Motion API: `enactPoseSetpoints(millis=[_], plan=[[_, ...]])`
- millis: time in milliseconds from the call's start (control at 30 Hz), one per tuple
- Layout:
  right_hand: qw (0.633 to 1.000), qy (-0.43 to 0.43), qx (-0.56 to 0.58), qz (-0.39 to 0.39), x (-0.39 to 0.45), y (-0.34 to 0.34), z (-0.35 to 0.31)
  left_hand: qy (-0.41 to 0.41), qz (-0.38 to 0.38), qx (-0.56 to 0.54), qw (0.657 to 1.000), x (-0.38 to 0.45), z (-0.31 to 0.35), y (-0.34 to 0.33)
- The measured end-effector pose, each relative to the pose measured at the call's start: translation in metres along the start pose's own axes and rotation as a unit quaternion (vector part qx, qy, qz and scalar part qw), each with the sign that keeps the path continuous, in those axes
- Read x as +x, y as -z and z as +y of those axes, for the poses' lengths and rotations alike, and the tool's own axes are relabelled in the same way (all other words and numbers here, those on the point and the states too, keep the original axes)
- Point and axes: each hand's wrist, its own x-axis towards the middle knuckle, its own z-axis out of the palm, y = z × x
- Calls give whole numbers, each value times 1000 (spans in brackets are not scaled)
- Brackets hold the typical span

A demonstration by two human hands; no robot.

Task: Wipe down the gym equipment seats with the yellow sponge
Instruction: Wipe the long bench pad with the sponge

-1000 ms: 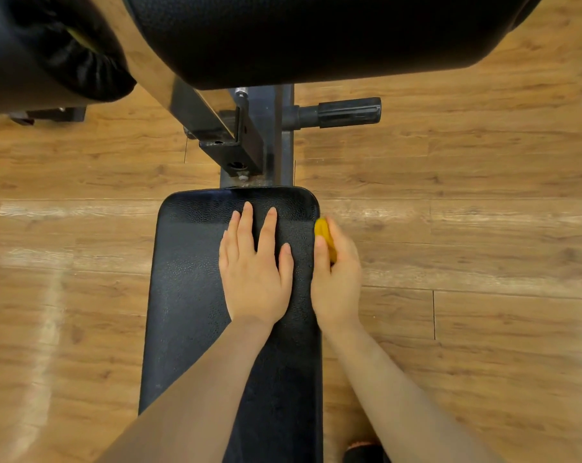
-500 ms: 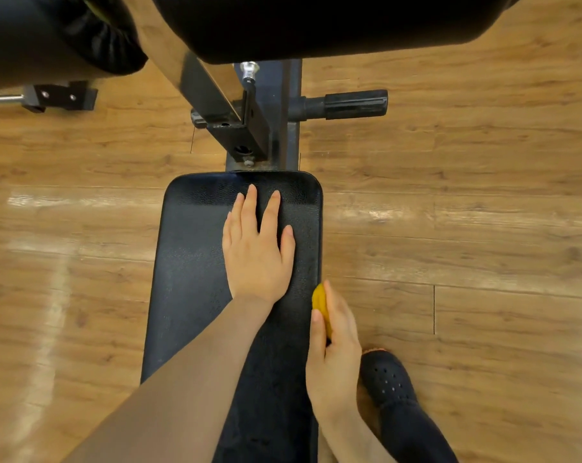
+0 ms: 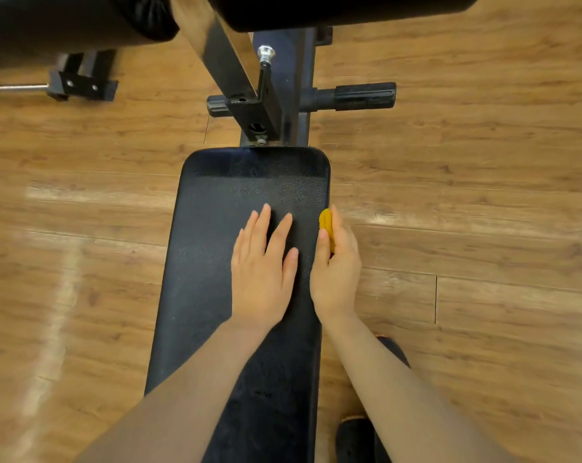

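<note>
Head view is showing the yellow sponge (image 3: pixel 326 228) pinched in your right hand (image 3: pixel 335 272), thumb on the near side and fingers curled round the far side, so only a narrow strip of yellow is peeking out. You are holding it against the right edge of the black seat pad (image 3: pixel 216 262), roughly midway along the visible length of the pad. Your left hand (image 3: pixel 262 279) is lying flat on top of the pad just beside the right one, fingers straight and slightly spread, gripping nothing. Beyond the pad's far end, the dark metal frame (image 3: pixel 276 105) is rising toward a large black cushion (image 3: pixel 333 11), with a ribbed handle (image 3: pixel 364 95) sticking out to the right. Wood-plank floor (image 3: pixel 483 195) is surrounding the bench, and a dark shoe (image 3: pixel 354 439) is sitting near the bottom edge.
</note>
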Motion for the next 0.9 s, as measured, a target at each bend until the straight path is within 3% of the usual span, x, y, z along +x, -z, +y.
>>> enactPoseSetpoints(millis=[333, 667, 900], plan=[[995, -51, -17, -80, -124, 43, 26, 8, -7, 62, 998, -41, 1, -15], [998, -31, 47, -10, -48, 12, 17, 0, 9, 66, 998, -42, -1, -18], [999, -20, -8, -40, -117, 29, 27, -3, 10, 64, 998, -42, -3, -18]])
